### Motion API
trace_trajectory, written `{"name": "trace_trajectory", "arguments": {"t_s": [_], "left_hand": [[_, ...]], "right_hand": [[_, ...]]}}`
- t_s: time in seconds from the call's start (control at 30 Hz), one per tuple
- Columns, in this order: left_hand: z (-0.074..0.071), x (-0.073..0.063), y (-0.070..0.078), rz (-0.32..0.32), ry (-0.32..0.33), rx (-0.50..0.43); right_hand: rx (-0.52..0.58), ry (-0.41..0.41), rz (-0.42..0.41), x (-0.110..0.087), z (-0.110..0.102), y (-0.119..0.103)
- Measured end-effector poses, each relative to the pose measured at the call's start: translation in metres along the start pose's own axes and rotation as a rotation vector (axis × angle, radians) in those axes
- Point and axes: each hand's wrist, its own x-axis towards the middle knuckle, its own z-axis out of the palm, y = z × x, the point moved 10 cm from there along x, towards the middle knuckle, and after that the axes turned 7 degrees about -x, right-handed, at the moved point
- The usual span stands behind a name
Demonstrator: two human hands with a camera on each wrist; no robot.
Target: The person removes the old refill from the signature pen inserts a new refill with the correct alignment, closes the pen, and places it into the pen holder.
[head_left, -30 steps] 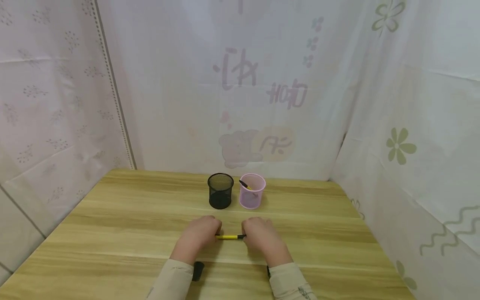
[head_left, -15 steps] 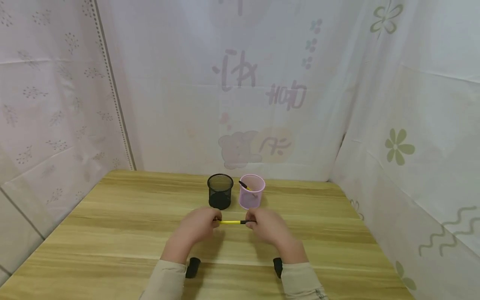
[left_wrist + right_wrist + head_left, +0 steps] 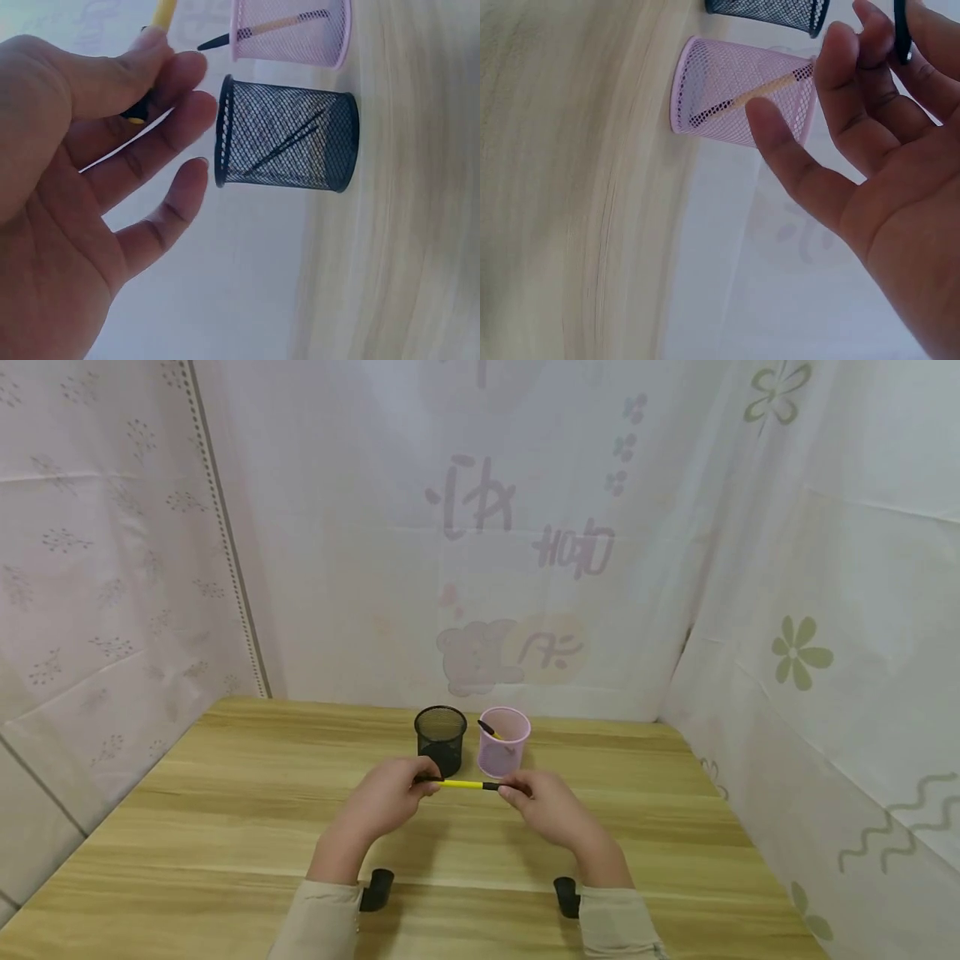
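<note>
A yellow pen (image 3: 461,784) with black ends is held level between both hands over the table. Its left end is pinched between thumb and fingers of my left hand (image 3: 386,797). My right hand (image 3: 553,808) pinches the other black end, seen as a dark tip (image 3: 901,30) in the right wrist view. Just beyond the hands stand a black mesh pen cup (image 3: 440,735) and, to its right, a pink mesh pen cup (image 3: 501,758). Another yellow and black pen (image 3: 487,727) leans inside the pink cup. The left fingertips overlap the black cup's lower part in the head view.
The wood-grain table (image 3: 225,827) runs back to a pale printed curtain (image 3: 360,568). Similar cloth hangs at the left and right sides. Black wrist mounts (image 3: 378,889) sit at both cuffs, low over the tabletop.
Both hands have moved forward with the pen, closer to the two cups. The forearms have spread slightly apart. The cups and the pen in the pink one stay put.
</note>
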Motion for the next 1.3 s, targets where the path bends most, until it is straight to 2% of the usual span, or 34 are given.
{"name": "trace_trajectory", "arguments": {"t_s": [0.3,0.7,0.93,1.17,1.3], "left_hand": [[-0.008,-0.001,0.009,0.014,0.049,-0.027],[-0.013,-0.002,0.017,0.062,0.082,-0.015],[-0.011,-0.002,0.017,0.061,0.071,-0.018],[-0.012,0.000,0.020,0.089,0.076,0.007],[-0.012,0.001,0.020,0.081,0.070,0.021]], "right_hand": [[0.107,-0.027,0.036,-0.002,-0.003,0.006],[0.147,-0.051,0.062,-0.004,-0.001,0.009],[0.146,-0.033,0.081,-0.005,0.000,0.014],[0.140,0.039,0.102,-0.003,-0.007,0.016],[0.126,0.061,0.117,-0.002,-0.010,0.017]]}}
